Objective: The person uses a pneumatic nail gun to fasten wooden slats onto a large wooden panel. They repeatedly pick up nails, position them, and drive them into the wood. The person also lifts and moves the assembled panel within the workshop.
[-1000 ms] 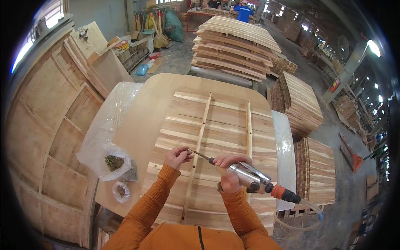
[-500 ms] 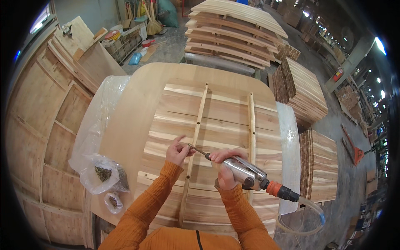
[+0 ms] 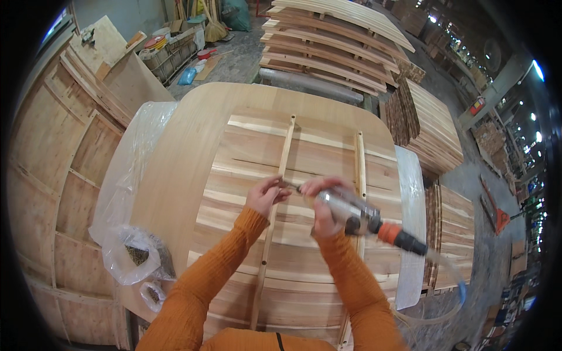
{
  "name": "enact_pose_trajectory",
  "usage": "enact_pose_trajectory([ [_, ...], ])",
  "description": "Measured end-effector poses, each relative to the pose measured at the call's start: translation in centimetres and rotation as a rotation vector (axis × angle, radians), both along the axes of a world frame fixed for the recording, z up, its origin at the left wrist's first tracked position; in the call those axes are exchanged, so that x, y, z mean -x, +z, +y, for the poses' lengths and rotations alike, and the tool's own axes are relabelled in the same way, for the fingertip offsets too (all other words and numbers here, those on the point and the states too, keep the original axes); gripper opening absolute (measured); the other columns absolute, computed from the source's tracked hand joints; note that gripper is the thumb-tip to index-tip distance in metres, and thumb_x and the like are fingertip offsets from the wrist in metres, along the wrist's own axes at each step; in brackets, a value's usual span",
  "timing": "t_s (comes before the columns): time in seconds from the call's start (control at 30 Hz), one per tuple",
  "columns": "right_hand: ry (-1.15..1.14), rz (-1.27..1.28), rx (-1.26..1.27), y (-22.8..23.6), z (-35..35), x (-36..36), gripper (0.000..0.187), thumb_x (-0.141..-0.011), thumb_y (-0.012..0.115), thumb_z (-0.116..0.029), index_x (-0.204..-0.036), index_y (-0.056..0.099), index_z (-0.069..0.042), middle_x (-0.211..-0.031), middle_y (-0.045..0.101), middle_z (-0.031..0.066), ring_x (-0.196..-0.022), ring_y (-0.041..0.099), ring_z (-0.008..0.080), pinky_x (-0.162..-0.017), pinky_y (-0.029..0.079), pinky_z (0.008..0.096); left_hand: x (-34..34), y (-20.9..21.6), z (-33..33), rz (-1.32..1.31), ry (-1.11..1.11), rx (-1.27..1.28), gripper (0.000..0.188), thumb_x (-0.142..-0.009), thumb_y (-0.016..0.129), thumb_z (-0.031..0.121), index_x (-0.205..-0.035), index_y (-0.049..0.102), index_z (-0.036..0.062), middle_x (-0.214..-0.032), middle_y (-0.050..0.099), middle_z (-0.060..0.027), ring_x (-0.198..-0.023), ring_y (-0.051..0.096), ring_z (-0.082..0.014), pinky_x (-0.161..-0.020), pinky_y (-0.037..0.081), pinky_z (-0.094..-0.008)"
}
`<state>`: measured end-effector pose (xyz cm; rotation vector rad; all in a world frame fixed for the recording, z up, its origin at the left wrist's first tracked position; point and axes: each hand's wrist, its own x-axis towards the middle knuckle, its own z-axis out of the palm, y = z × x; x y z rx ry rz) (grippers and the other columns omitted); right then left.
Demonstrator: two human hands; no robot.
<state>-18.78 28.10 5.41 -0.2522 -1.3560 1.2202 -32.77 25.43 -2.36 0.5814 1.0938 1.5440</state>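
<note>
Presently we find the right hand (image 3: 322,205) clenched around the metal body of a pneumatic screwdriver (image 3: 351,213), whose orange hose fitting (image 3: 389,233) trails back toward the right forearm. The tool's bit reaches left to the left hand (image 3: 266,196), whose fingertips pinch what we take to be a small fastener at the bit's tip; it is too small to confirm. Both hands hover directly over the thin wooden batten (image 3: 275,216) that runs along the slatted wooden panel (image 3: 246,146) on the surface. In our judgement, the fastener should sit square on the bit and centred on the batten before any pressure is applied. Against the frame half a second earlier, the hands sit at much the same spot on the batten, and the clear plastic bag (image 3: 132,254) remains well left of the left hand.
</note>
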Motion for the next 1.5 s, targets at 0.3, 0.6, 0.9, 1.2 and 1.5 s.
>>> enact_pose_trajectory([
  [0.3, -0.196, -0.18, -0.22, 1.4, 19.1, 8.9, 0.024, -0.072, 0.06, -0.003, -0.095, 0.05, -0.001, -0.083, 0.056, 0.0049, -0.069, 0.055, 0.0089, -0.063, 0.046, 0.0231, 6.7, -0.8, 19.1, 0.202, -0.214, 0.144, 0.057, -0.074, 0.044, 0.0, -0.126, 0.046, 0.0228, -0.056, 0.043, 0.0015, -0.04, 0.041, -0.0069, -0.037, 0.033, -0.0212],
  [0.6, -0.091, -0.199, 0.038, -0.5, 27.4, 13.9, 0.026, -0.069, 0.057, -0.002, -0.092, 0.047, 0.002, -0.066, 0.054, 0.0082, -0.051, 0.055, 0.0151, -0.047, 0.047, 0.0273, 9.0, -5.3, 26.1, 0.481, -0.137, 0.187, 0.061, -0.069, 0.039, -0.007, -0.123, 0.05, 0.0191, -0.055, 0.044, 0.0005, -0.039, 0.035, -0.0076, -0.035, 0.031, -0.0247],
  [0.9, -0.116, -0.31, 0.055, -0.3, 29.4, 14.8, 0.022, -0.067, 0.059, -0.007, -0.087, 0.055, 0.002, -0.061, 0.057, 0.0058, -0.051, 0.055, 0.0122, -0.048, 0.044, 0.0252, 9.3, -6.2, 27.6, 0.224, -0.237, 0.197, 0.065, -0.068, 0.039, -0.008, -0.127, 0.046, 0.0187, -0.052, 0.041, 0.0004, -0.037, 0.035, -0.0087, -0.033, 0.031, -0.0243],
  [1.2, -0.182, -0.401, 0.078, -4.1, 30.6, 16.1, 0.012, -0.068, 0.059, -0.009, -0.074, 0.053, -0.001, -0.059, 0.056, 0.0048, -0.049, 0.055, 0.0107, -0.044, 0.043, 0.0245, 8.8, -9.1, 25.0, 0.175, 0.023, 0.229, 0.067, -0.074, 0.049, 0.0, -0.135, 0.026, 0.0159, -0.074, 0.051, -0.007, -0.045, 0.044, -0.0119, -0.036, 0.037, -0.0251],
  [1.5, -0.177, -0.397, 0.151, -4.6, 29.8, 16.7, 0.019, -0.067, 0.06, -0.011, -0.081, 0.057, 0.001, -0.062, 0.058, 0.006, -0.053, 0.056, 0.011, -0.047, 0.043, 0.0241, 6.2, -8.2, 10.6, 0.438, -0.088, -0.03, 0.049, -0.081, 0.051, 0.007, -0.127, 0.036, 0.0065, -0.094, 0.05, -0.0091, -0.061, 0.048, -0.0089, -0.054, 0.042, -0.0209],
])
